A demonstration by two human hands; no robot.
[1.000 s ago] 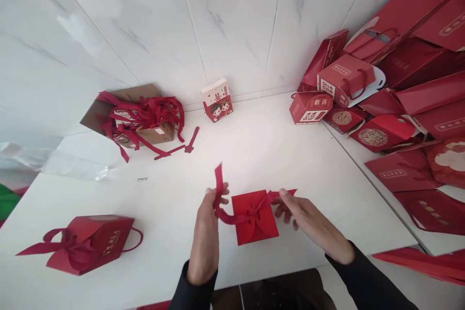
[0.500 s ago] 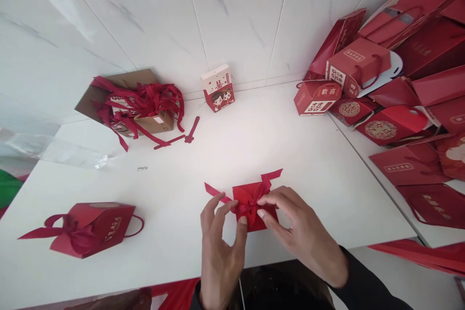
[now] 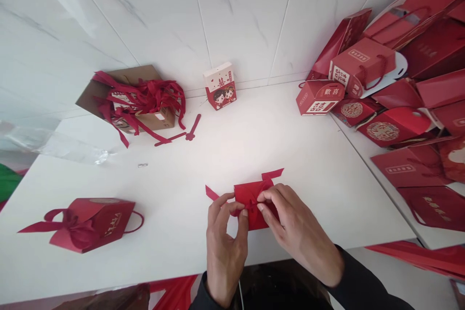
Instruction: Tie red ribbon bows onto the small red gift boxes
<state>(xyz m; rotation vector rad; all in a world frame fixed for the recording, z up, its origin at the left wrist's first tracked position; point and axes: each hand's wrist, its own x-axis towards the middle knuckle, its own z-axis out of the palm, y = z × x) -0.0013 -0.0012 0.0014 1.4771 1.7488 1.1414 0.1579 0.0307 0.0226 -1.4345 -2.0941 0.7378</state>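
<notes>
In front of me on the white table lies a small red gift box (image 3: 258, 220), its top flaps folded together. A red ribbon (image 3: 272, 174) is tied over the top, one tail pointing to the upper right and the other to the left. My left hand (image 3: 227, 237) pinches the ribbon at the left of the knot with thumb and fingers. On the other side of the knot, my right hand (image 3: 292, 225) pinches the ribbon between thumb and forefinger. The fingers partly cover the knot and loops.
A finished-looking red box with a bow (image 3: 92, 223) lies at left. Behind it stands a cardboard box (image 3: 165, 118) full of red ribbons. A small cartoon-printed box (image 3: 221, 88) is by the wall. Red gift boxes (image 3: 381, 131) crowd the right. Clear plastic (image 3: 72, 145) lies at far left.
Both hands stay at the knot. My left fingers have closed nearer to it, and the ribbon beside the knot looks drawn in tighter. The camera view has shifted slightly.
</notes>
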